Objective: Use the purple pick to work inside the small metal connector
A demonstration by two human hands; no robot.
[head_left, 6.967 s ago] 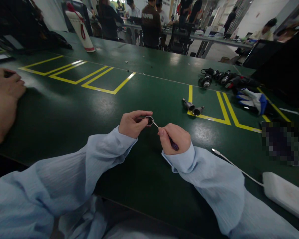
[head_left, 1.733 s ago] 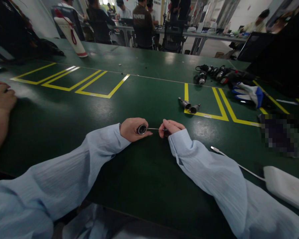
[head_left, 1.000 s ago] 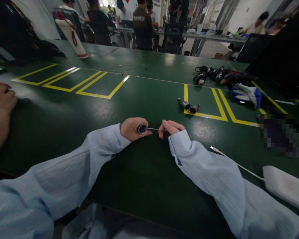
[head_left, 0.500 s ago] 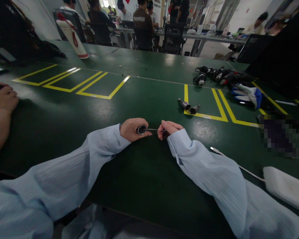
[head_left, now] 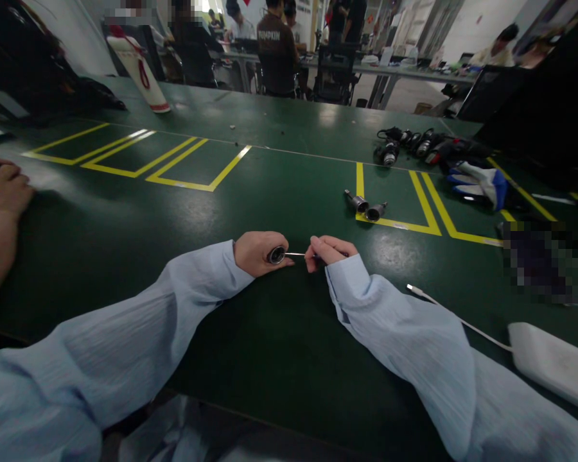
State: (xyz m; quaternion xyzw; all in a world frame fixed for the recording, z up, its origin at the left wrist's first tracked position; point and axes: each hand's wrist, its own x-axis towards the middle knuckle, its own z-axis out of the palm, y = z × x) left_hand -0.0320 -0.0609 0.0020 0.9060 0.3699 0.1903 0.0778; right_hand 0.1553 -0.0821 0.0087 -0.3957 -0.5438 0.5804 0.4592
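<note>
My left hand (head_left: 256,252) rests on the green table (head_left: 279,346), its fingers wrapped round a small round metal part (head_left: 276,255) whose open end faces right. My right hand (head_left: 328,249) lies just to the right of it, pinching a thin screwdriver (head_left: 296,255). The screwdriver's metal shaft runs level and its tip sits in the part's opening. Most of the handle is hidden under my fingers. Both forearms, in light blue sleeves, lie on the table.
Two small metal parts (head_left: 366,206) lie on a yellow line beyond my hands. Further back right are dark tools (head_left: 414,144) and a blue-and-white glove (head_left: 479,179). A white box (head_left: 553,366) with a cable lies near right. Another person's hand (head_left: 0,192) rests at far left.
Over seven seconds both hands came down from raised to resting on the table, the screwdriver turning level. In the last second they hardly moved; my right hand shifted slightly.
</note>
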